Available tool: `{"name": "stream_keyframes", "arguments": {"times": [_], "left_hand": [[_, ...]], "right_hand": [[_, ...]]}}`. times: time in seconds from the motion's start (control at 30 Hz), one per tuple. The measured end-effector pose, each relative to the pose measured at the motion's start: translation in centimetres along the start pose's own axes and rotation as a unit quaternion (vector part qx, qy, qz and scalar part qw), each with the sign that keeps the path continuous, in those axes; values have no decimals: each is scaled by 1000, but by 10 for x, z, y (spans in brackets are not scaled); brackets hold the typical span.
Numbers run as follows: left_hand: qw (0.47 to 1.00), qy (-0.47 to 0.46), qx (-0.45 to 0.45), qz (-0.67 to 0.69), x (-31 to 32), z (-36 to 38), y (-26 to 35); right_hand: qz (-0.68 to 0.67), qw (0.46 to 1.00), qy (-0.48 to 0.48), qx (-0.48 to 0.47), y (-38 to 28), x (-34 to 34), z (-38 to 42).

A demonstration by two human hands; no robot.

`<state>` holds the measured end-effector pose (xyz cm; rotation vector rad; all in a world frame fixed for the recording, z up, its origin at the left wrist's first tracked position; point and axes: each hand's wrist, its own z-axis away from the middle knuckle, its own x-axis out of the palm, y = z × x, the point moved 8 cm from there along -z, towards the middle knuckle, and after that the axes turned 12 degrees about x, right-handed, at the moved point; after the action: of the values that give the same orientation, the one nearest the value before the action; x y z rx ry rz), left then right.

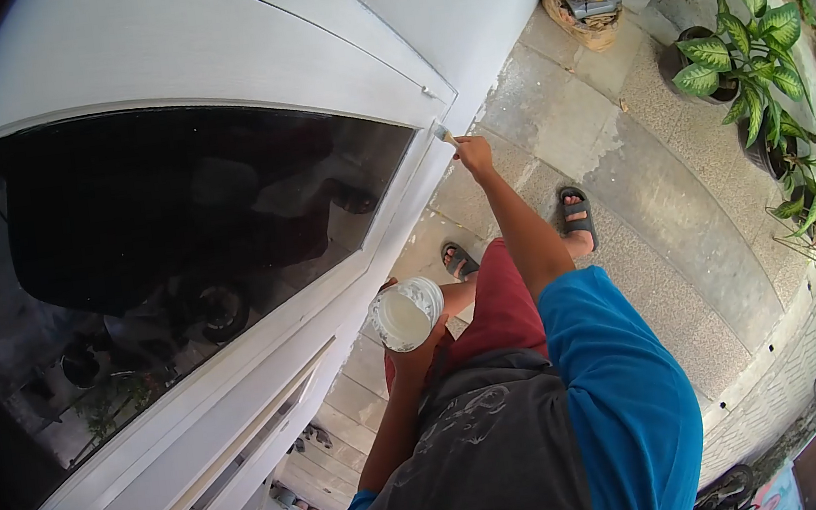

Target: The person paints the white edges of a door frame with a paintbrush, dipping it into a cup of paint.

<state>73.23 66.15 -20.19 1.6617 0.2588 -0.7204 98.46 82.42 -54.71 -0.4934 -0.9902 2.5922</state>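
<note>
My right hand (pixel 475 155) is closed round the handle of a paintbrush (pixel 443 133). The brush's bristle end is at the white window frame (pixel 427 142), close to its corner; whether it touches is too small to tell. Lower down, my left hand (pixel 423 354) grips a white paint bucket (pixel 403 320) from below and the side, in front of my body. White paint shows inside the bucket, and its rim is smeared. Part of my left hand's fingers is hidden behind the bucket.
A dark glass pane (pixel 190 199) fills the left, set in the white wall (pixel 152 42). Potted plants (pixel 708 60) line the right side of the tiled floor (pixel 645 218). A sack of scraps (pixel 584 11) stands by the wall. Several sandals (pixel 313 437) lie at lower left.
</note>
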Motion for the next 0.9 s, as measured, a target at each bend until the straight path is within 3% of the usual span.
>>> {"name": "stream_keyframes", "arguments": {"times": [0.03,0.13,0.2,0.33,0.43,0.5,0.63,0.7,0.83,0.9], "left_hand": [[999,32,28,3,-4,-5,7],[999,29,2,27,-4,3,-13],[999,17,-6,33,-6,-1,-5],[999,-12,-48,1,-2,11,-24],[999,-19,-21,-40,0,16,-28],[999,-13,-28,-42,2,17,-26],[997,-20,-29,-66,3,14,-20],[997,-22,-26,-64,1,11,-13],[998,-7,-54,-18,-2,7,-5],[999,-1,-47,-15,-1,6,-9]], "right_hand": [[2,1000,2,-2,-11,-7,7],[-14,999,-33,-8,-28,-18,27],[-308,934,-181,26,-24,-12,29],[-282,934,-215,44,-9,-1,13],[-218,948,-207,104,29,10,-13],[-84,984,-109,115,46,2,-21],[-77,988,-90,102,32,-1,-29],[-60,994,-72,52,4,-9,-20],[-212,961,-168,55,-4,-26,-3],[-296,918,-252,81,4,-19,-5]]}}
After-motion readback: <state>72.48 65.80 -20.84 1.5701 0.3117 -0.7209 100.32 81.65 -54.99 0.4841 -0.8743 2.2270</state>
